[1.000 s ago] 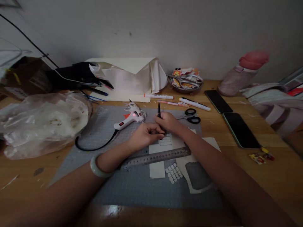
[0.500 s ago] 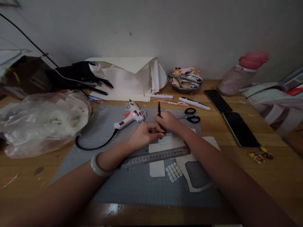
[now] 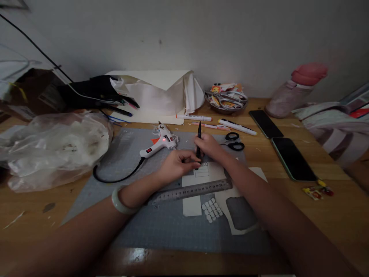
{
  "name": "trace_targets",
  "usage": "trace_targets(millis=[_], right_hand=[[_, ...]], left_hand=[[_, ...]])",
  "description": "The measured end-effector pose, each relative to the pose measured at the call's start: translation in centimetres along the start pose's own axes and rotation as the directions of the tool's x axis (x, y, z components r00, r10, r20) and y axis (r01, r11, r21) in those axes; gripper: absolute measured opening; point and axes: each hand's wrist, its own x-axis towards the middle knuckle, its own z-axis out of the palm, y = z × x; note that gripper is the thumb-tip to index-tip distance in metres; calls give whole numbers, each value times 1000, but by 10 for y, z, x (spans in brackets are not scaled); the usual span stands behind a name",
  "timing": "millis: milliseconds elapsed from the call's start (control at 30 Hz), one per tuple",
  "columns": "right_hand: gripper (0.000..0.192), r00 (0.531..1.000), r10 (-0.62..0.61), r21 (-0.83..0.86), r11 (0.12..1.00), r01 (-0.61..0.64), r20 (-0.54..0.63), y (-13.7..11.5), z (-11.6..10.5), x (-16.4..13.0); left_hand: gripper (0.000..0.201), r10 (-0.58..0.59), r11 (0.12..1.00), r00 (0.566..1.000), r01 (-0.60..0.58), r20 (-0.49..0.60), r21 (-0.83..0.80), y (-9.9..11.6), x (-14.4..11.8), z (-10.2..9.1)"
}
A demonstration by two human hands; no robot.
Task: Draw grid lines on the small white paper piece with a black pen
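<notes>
My right hand (image 3: 209, 145) is closed around a black pen (image 3: 199, 134), held nearly upright over a white sheet of paper (image 3: 215, 173). Ruled lines forming a small grid (image 3: 201, 170) show on that paper. Beside the pen's lower end, my left hand (image 3: 177, 165) has thumb and fingers pinched together; whatever lies between them is hidden. A steel ruler (image 3: 193, 190) rests across the paper, just below the grid. Several small white rounded pieces with dark outlines (image 3: 212, 210) lie together nearer to me.
A grey cutting mat (image 3: 138, 227) covers the table's middle. On it are a lit glue gun (image 3: 158, 142), black-handled scissors (image 3: 236, 145) and a cut-out paper frame (image 3: 239, 232). Around stand a plastic bag (image 3: 57, 150), markers (image 3: 238, 126), a bowl (image 3: 226, 109), two phones (image 3: 292, 157) and a bottle (image 3: 290, 96).
My right hand and the pen have shifted slightly to the right, and the pen now stands more upright beside my left fingertips. My left hand stays almost in place.
</notes>
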Motion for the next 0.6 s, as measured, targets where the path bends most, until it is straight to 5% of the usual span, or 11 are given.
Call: trace_targets(millis=[233, 600], right_hand=[[34, 995, 92, 185, 979, -82, -46, -6, 0, 2], [32, 996, 82, 209, 975, -74, -32, -2, 1, 3]], left_hand=[[15, 56, 998, 998, -55, -21, 31, -2, -2, 4], [16, 44, 983, 999, -41, -16, 181, -3, 0, 4]])
